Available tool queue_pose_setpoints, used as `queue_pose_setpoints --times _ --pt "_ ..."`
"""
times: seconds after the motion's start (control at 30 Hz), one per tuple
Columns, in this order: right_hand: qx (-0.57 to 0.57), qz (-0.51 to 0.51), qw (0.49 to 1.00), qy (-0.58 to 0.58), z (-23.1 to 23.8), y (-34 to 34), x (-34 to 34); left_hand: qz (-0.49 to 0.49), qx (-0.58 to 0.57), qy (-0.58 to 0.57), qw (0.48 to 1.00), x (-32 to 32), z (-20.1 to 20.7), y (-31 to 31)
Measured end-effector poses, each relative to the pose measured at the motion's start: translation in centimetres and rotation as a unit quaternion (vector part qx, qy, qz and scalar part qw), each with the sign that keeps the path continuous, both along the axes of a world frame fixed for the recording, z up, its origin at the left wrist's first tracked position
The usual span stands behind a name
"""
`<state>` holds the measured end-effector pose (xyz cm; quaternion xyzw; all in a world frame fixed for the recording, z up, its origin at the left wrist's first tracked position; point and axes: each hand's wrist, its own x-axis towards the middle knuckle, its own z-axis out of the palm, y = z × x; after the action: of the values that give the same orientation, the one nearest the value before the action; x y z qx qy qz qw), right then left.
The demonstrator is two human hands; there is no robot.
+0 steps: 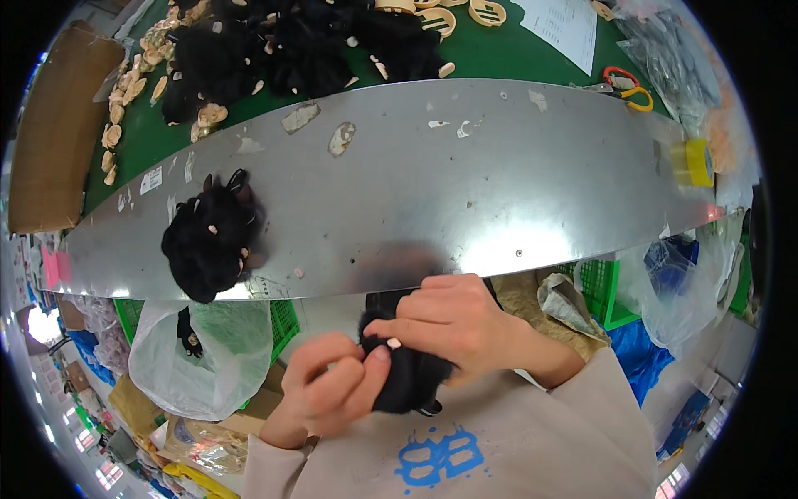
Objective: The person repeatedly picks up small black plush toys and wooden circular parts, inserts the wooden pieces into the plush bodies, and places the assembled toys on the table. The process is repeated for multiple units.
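Close to my body, below the metal table's front edge, I hold a black furry plush piece (407, 382) with a small pale pink part on its upper side. The fingers of my left hand (332, 384) pinch the fur beside that pale part. My right hand (455, 323) wraps over the top and far side of the piece, its thumb pressing near the same spot. On the metal table (399, 175) to the left lies another black plush toy (208, 237) with small pale pink parts and thin loops on it.
Several black plush pieces (299, 50) and beige plastic parts (486, 12) cover the green surface behind. Scissors (636, 100) and a yellow tape roll (699, 162) sit right. A clear bag (204, 366) hangs in a green crate (284, 326) lower left. A cardboard box (58, 125) stands far left.
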<state>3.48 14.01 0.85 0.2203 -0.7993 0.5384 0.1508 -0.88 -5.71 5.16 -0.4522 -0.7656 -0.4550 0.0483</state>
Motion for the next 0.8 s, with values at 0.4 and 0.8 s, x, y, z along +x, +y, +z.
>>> queue_pose_setpoints --times 0.4,0.8 --pt "0.027 -0.242 0.961 0.128 1.2 -0.5 0.0 0.134 0.124 -0.002 0.983 -1.4 -3.0 3.2" --pt "-0.043 -0.236 0.97 -0.04 2.6 0.9 -1.8 0.042 0.183 -0.264 0.946 -2.8 -4.1 4.3"
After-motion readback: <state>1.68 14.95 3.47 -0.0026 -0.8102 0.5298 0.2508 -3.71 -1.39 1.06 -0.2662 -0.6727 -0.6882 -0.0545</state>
